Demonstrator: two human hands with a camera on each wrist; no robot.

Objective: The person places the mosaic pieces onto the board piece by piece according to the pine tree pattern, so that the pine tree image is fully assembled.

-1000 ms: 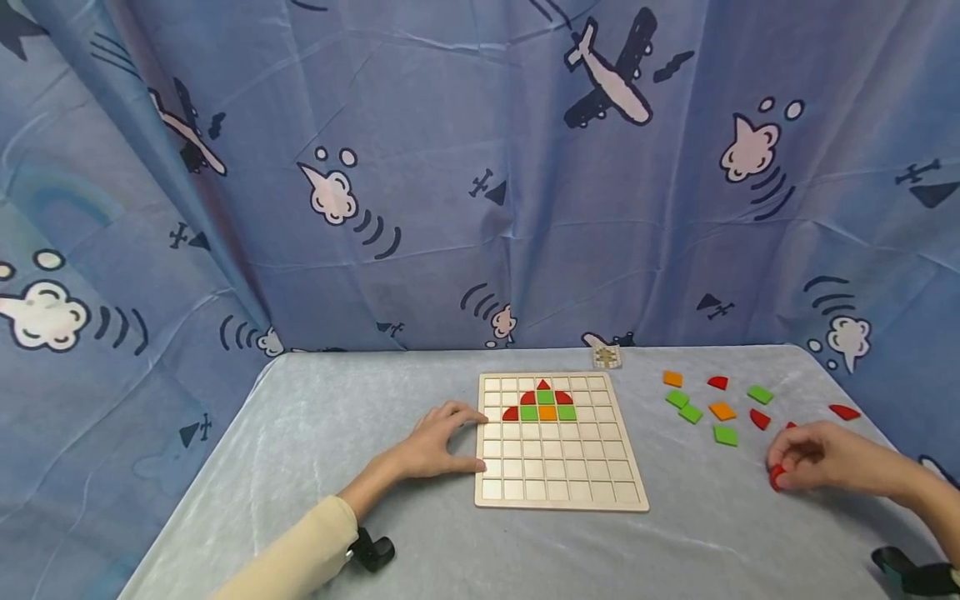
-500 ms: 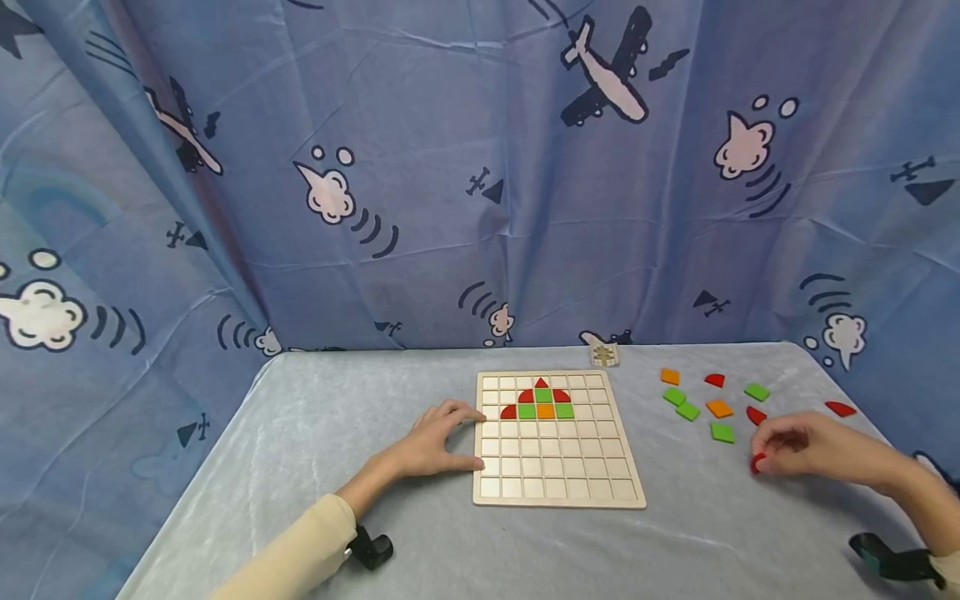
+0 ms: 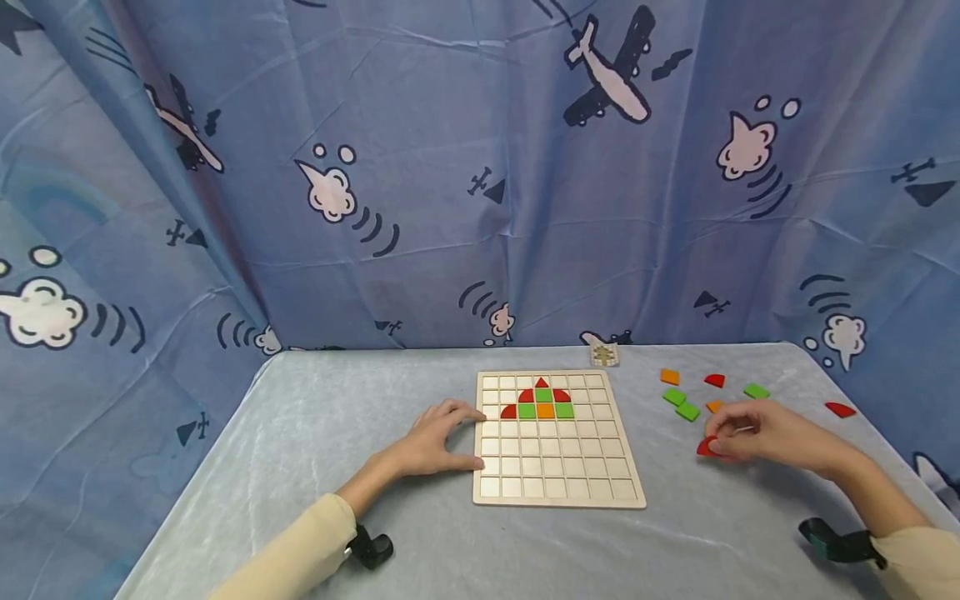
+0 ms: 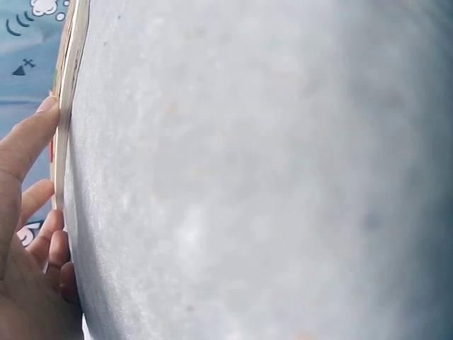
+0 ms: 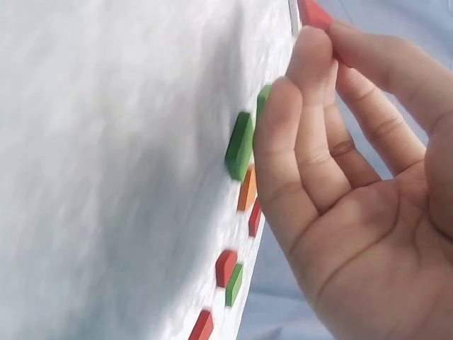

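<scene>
In the head view, a square wooden grid board (image 3: 558, 448) lies on the table, with red, green and orange tiles set in its upper squares. My left hand (image 3: 431, 442) rests at the board's left edge, thumb and index fingertip touching it; the left wrist view shows the other fingers loosely bent beside the rim (image 4: 65, 120). Right of the board, my right hand (image 3: 776, 435) pinches a red tile (image 3: 705, 447) with one rounded side between thumb and fingertips, above the table. The right wrist view shows only part of this red tile (image 5: 313, 13).
Loose tiles lie on the right side of the table, among them an orange square (image 3: 670, 377), a green square (image 3: 687, 411) and a red rounded tile (image 3: 841, 410). A small patterned card (image 3: 604, 355) sits behind the board. A blue printed curtain (image 3: 420, 167) hangs behind the table.
My right hand has moved left toward the board, carrying the red tile over the loose tiles and now covering some of them. The left hand and the board have stayed in place.
</scene>
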